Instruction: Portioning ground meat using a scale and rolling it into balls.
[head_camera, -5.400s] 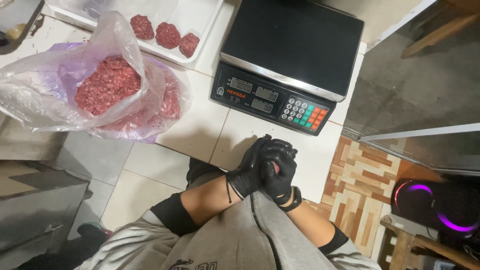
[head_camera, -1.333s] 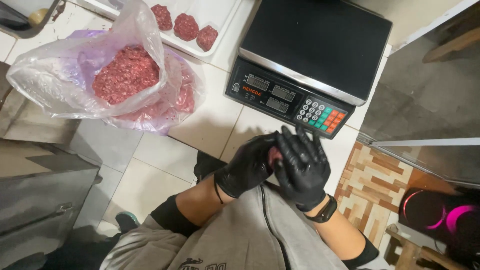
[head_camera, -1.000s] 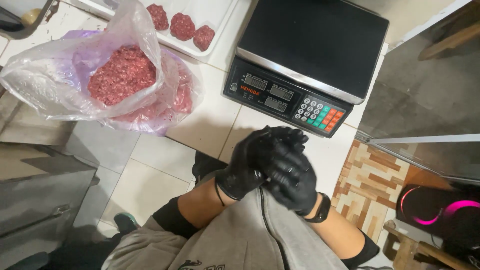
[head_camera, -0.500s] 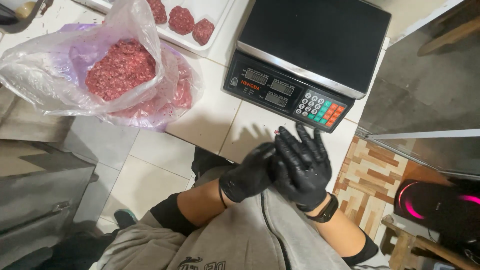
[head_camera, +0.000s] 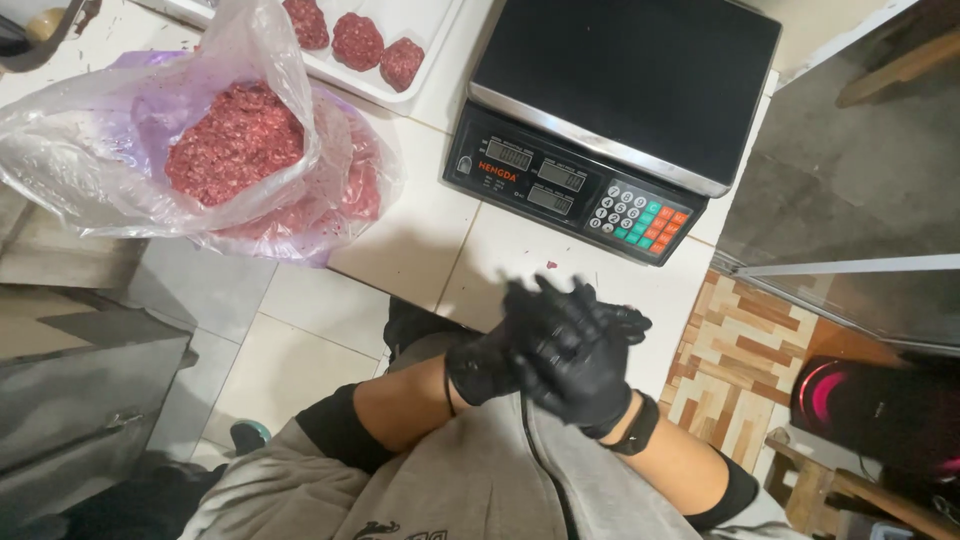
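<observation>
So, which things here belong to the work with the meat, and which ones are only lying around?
In use:
- left hand and right hand, black-gloved, pressed together; what lies between them is hidden
- bag of minced meat
- tray with meat balls
- scale, platform bare

Lying about:
- speaker with pink light
- patterned floor

a black scale (head_camera: 640, 90), bagged minced meat (head_camera: 235, 150), and a tray (head_camera: 420, 40) of meatballs (head_camera: 357, 40).

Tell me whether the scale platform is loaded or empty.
Empty. The black platform of the scale shows bare from edge to edge; the meat balls sit on the white tray beside it.
</observation>
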